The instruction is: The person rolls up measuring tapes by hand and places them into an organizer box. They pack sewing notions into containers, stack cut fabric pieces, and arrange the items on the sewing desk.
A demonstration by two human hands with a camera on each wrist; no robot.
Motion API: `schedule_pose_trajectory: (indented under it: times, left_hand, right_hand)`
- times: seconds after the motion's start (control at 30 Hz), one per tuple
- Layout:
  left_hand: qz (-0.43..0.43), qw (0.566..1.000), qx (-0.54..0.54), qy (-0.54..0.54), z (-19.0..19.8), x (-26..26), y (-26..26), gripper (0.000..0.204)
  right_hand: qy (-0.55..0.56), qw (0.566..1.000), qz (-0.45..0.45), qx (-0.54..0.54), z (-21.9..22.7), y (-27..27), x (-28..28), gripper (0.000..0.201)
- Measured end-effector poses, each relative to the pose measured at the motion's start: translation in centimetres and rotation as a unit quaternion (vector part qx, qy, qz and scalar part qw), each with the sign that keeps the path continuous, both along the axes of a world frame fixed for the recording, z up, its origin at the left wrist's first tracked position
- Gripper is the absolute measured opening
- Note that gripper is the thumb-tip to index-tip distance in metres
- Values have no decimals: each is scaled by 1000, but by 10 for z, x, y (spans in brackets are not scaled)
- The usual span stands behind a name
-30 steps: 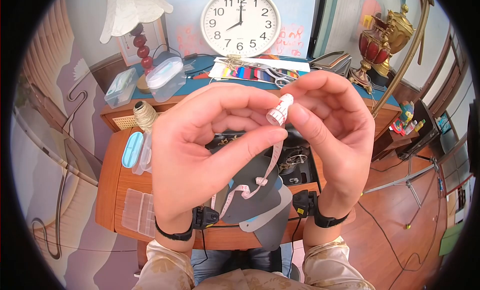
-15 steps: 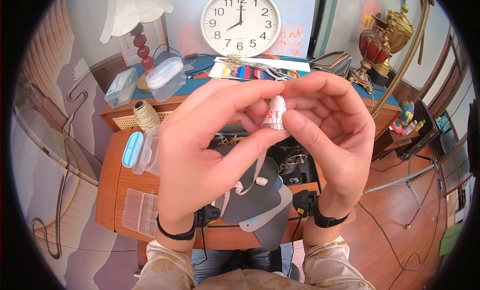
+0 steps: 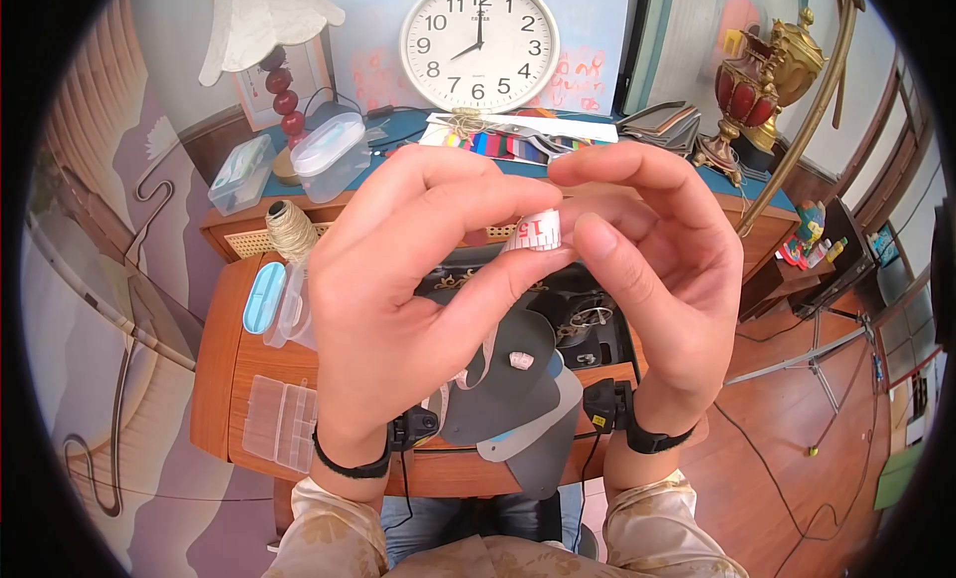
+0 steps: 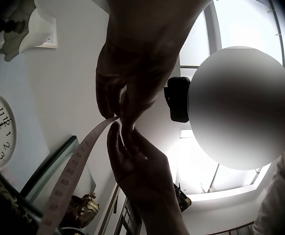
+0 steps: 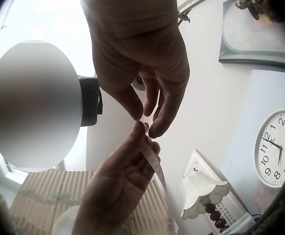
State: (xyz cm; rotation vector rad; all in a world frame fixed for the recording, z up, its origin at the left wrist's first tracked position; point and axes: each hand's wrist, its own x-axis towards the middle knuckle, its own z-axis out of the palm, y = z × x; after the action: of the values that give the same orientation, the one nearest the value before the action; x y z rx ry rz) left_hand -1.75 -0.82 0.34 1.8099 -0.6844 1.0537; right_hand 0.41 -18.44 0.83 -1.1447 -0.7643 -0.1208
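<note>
Measuring tape [image 3: 539,231] — coiled end pinched by the left hand [image 3: 398,279]; the right hand [image 3: 667,269], at its 3 o'clock, curves loosely — thumb and forefinger parted.

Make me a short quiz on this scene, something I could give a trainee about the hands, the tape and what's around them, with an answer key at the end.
1. Multiple choice: what is pinched between the thumb and fingers of the left hand?
A) the scissors
B) the measuring tape
C) the lampshade

2. True or false: the cone of thread stands on the person's right.

3. Fill in the blank: the clock with the white face reads ___ o'clock.

Key: 1 B; 2 false; 3 eight.
</note>
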Motion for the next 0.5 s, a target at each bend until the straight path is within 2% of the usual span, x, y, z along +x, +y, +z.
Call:
schedule_pose_trajectory:
  times: [0.23, 0.5]
  left_hand:
    - [-3, 998, 51, -29, -1, 3, 4, 33]
    - [23, 998, 38, -47, 0, 3, 1, 29]
  right_hand:
    - [5, 1000, 4, 7, 0, 1, 0, 39]
    - [2, 1000, -11, 7, -1, 1, 1, 37]
